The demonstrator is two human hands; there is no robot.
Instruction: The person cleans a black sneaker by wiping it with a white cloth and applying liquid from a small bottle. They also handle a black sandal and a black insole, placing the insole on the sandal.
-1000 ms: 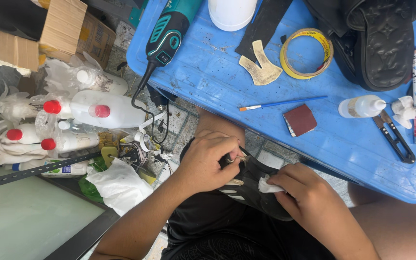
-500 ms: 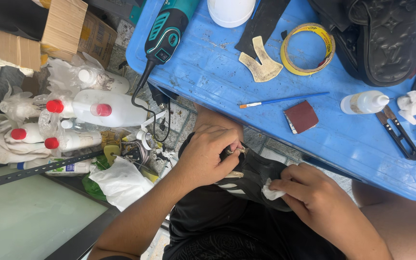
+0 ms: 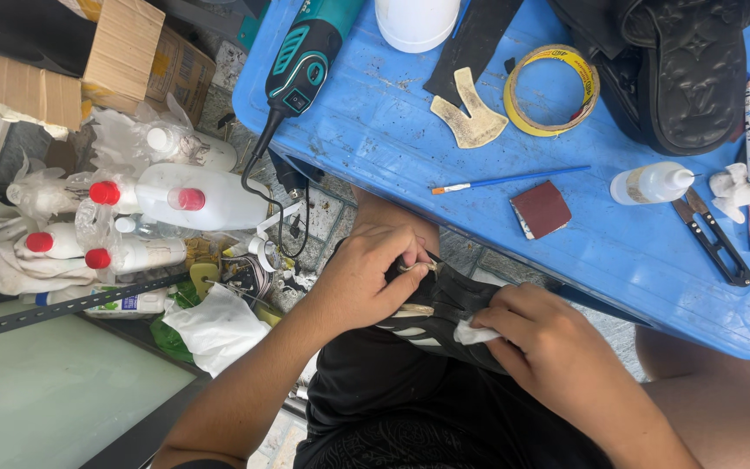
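A black shoe with white stripes (image 3: pixel 444 317) rests on my lap, below the edge of a blue plastic table (image 3: pixel 392 130). My left hand (image 3: pixel 366 278) grips the shoe's upper end, fingers curled over it. My right hand (image 3: pixel 549 347) pinches a small white wad (image 3: pixel 472 333) and presses it against the shoe's side. Most of the shoe is hidden under both hands.
On the blue table lie a teal rotary tool (image 3: pixel 305 52), a yellow tape roll (image 3: pixel 553 91), a thin brush (image 3: pixel 505 181), a brown sanding block (image 3: pixel 541 208), a small white bottle (image 3: pixel 653 182), snips (image 3: pixel 713 234) and black bags. White red-capped bottles (image 3: pixel 175 198), rags and cardboard sit on the floor at left.
The view has shifted slightly. My right hand has slid the white wad a little along the shoe's side. My left hand keeps its hold.
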